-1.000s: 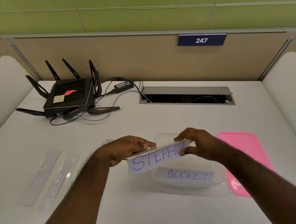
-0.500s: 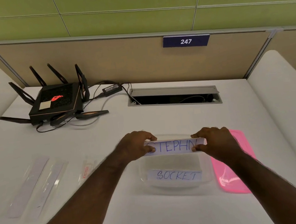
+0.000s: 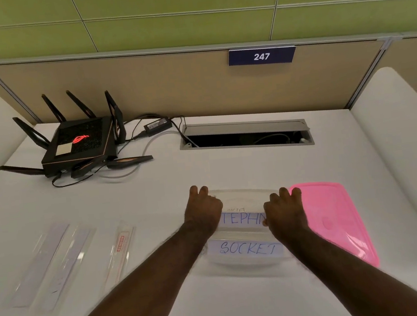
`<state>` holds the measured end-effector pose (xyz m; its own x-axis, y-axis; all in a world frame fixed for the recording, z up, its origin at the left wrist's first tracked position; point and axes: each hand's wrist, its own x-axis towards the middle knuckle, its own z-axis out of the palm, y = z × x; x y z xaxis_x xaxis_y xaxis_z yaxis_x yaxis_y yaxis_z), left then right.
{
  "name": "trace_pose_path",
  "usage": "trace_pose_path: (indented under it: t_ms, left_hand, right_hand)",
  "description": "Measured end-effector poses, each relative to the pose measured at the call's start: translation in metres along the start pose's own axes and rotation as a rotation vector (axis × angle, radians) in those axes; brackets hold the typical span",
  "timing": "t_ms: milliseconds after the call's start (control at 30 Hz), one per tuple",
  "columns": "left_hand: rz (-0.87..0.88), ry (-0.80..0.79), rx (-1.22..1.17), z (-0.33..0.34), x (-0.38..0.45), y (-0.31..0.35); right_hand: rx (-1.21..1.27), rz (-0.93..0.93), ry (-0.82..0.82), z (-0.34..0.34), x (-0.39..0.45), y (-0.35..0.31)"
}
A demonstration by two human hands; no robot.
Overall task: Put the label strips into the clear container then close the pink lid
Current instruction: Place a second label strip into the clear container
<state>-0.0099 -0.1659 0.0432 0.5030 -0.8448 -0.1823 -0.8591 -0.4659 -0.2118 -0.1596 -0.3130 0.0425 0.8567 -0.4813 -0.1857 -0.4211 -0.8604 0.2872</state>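
A clear container (image 3: 249,265) stands on the white desk in front of me. Inside it lies a white strip marked "SOCKET" (image 3: 247,248). Behind that, a strip marked "STEPHN" (image 3: 242,218) sits low in the container, held at its ends by my left hand (image 3: 204,209) and my right hand (image 3: 283,210). A third strip with faint writing (image 3: 236,209) shows at the container's back. The pink lid (image 3: 334,219) lies flat just right of the container. Three more strips rest at the left: two plain (image 3: 42,262) (image 3: 68,265) and one with red print (image 3: 120,247).
A black router with antennas (image 3: 80,145) and its cables and power brick (image 3: 157,125) sit at the back left. An open cable hatch (image 3: 246,137) is cut into the desk behind the container. White padded dividers flank both sides.
Both hands lowered the "STEPHN" strip from above the container down into it, behind the "SOCKET" strip. My view shifted left, bringing the red-printed strip into sight.
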Motion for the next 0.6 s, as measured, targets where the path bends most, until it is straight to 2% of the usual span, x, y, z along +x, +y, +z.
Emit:
trace_pose_path:
  t_ms: [333,467,600]
  left_hand:
    - [0.041,-0.053,-0.008,0.005,-0.001,0.013]
    - [0.086,0.108,-0.083,0.003,-0.005,0.009]
    - [0.012,0.385,-0.293,-0.007,-0.020,-0.005]
  right_hand:
    - [-0.074,-0.004,-0.109,-0.008,0.002,-0.013]
    - [0.018,0.026,-0.051,-0.008,0.001,-0.015]
    - [0.110,0.057,0.089,-0.018,0.000,-0.019]
